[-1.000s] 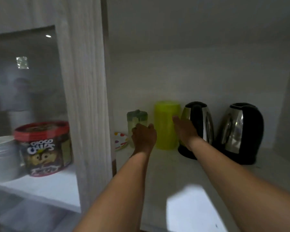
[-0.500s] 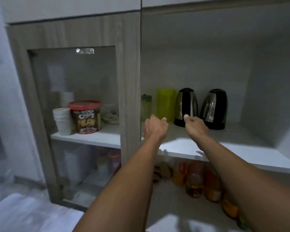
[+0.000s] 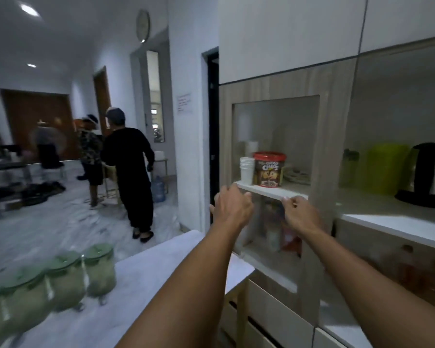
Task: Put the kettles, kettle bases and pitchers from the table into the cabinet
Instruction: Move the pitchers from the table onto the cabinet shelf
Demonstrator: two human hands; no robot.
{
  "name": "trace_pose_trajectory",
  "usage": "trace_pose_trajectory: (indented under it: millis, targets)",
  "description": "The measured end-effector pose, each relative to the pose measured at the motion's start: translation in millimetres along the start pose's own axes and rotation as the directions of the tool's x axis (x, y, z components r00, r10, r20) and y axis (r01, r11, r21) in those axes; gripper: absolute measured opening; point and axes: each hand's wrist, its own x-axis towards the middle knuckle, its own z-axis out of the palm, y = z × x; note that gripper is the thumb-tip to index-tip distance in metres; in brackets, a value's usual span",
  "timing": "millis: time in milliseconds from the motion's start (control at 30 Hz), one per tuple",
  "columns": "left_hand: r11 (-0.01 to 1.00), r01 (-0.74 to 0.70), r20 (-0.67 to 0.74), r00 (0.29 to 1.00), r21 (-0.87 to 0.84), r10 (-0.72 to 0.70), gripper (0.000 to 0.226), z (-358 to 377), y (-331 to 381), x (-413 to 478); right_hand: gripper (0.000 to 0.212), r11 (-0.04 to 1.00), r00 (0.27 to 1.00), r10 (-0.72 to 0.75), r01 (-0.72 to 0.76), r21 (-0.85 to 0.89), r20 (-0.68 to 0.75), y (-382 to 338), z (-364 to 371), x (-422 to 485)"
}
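Observation:
Several clear pitchers with green lids (image 3: pixel 68 280) stand in a row on the white table (image 3: pixel 146 280) at the lower left. Inside the open cabinet (image 3: pixel 397 222) on the right sit a small green-lidded pitcher (image 3: pixel 349 168), a yellow-green pitcher (image 3: pixel 384 167) and a steel-and-black kettle (image 3: pixel 430 177). My left hand (image 3: pixel 232 208) and my right hand (image 3: pixel 300 217) are both empty, fingers loosely spread, held in the air in front of the cabinet's glass door.
Behind the glass door (image 3: pixel 274 156) are a stack of white cups (image 3: pixel 246 170) and a red-lidded Choco Chips tub (image 3: pixel 269 169). Bottles stand on the lower shelf. A person in black (image 3: pixel 132 177) and others stand in the room at left.
My head has turned left, away from the cabinet shelf, so the table and room now show. Both hands have drawn back from the yellow-green pitcher and kettle, empty.

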Motion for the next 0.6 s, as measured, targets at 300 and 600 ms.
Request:
trace_pose_trajectory:
  millis: [300,600]
  targets:
    - [0.927,0.324,-0.192,0.938,0.189,-0.289,0.043,-185.1,-207.4,-49.0,0.055,0.958,0.913,-0.287,0.271,0.094,0.289,-179.1,186.8,-128.6]
    - [0.728,0.646,-0.269,0.761,0.227,-0.591,0.047,-315.3,-416.8,-119.1,0.048,0.928,0.730,-0.363,0.336,0.158,0.579,-285.3,363.7,-274.1]
